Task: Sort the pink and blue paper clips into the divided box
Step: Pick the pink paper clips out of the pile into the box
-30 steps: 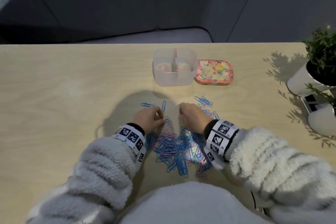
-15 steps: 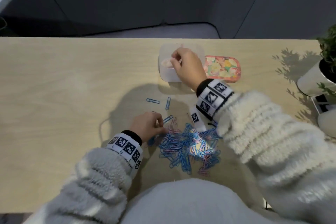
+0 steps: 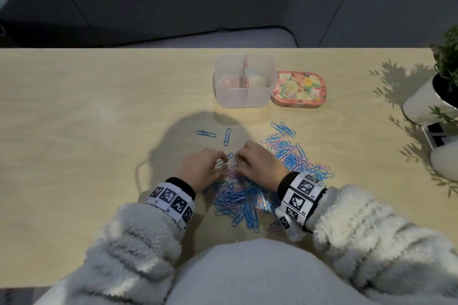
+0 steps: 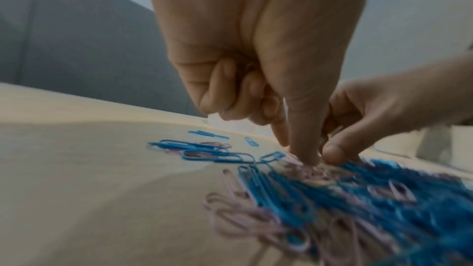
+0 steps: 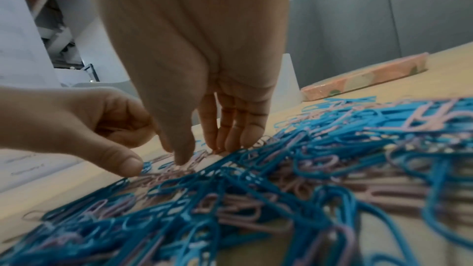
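Pale wood-grain worktop (image 3: 74, 131), head view: translucent plastic divided box (image 3: 244, 99) at the far centre, open, a pinkish upright partition splitting it into a left and a right compartment, something pale pink in the left one; patterned pink floral lid (image 3: 298, 88) laid just beside it on the right, presumably set off so the box stays open. Mixed heap of pink and blue wire paper clips (image 3: 244, 202) near the front edge, between the forearms, with a second spread (image 3: 287, 148) towards the right; two stray blue clips (image 3: 207, 134) lie between heap and box. Left hand (image 3: 202, 168) and right hand (image 3: 257, 164) meet at the heap's far edge, likely picking out one colour. White plant pot (image 3: 426, 104) far right. Left wrist view: left hand (image 4: 256, 58), outer fingers curled in, one straight finger (image 4: 305, 149) pressing down on pink clips, seemingly pinning them. Right wrist view: right hand (image 5: 204, 58), fingers (image 5: 238, 135) held together, tips on the clips beside the thumb; whether one is pinched, I cannot tell.
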`<action>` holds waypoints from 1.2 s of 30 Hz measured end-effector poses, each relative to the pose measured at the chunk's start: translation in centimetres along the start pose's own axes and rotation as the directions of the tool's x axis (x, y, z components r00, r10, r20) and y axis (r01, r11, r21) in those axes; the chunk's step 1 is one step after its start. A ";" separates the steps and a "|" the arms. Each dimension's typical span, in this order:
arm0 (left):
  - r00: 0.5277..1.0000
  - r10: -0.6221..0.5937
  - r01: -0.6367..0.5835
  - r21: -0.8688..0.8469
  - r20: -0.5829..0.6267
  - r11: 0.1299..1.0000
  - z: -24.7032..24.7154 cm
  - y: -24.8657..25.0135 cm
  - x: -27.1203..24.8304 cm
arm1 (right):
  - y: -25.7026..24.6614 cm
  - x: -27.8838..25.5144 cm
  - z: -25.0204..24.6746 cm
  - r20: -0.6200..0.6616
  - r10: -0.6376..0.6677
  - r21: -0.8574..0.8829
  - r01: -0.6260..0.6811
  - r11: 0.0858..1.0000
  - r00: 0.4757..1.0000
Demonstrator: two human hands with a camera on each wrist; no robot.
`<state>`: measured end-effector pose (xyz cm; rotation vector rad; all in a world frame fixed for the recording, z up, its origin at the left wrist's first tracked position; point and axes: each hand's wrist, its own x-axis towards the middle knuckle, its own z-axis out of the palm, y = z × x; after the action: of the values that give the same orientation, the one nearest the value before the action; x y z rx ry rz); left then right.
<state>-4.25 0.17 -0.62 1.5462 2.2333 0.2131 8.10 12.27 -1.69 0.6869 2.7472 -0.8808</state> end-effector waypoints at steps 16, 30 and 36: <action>0.999 0.046 -0.047 0.103 0.011 0.994 0.9 0.0 0.1 | 0.4 -0.8 0.2 -0.022 0.050 0.065 -0.049 0.997 0.998; 1.000 -0.019 0.018 -0.054 -0.018 0.998 -0.9 -0.2 1.6 | -2.5 10.2 -12.9 -0.394 0.194 0.406 -0.019 0.913 0.899; 0.953 -0.088 0.037 -0.179 -0.289 0.983 -8.0 0.7 7.3 | -0.9 8.3 -11.3 -0.480 0.215 0.396 -0.009 0.918 0.850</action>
<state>-9.13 8.06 5.03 1.4260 2.4099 0.6400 0.15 21.39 5.45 1.3217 2.9523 -1.4012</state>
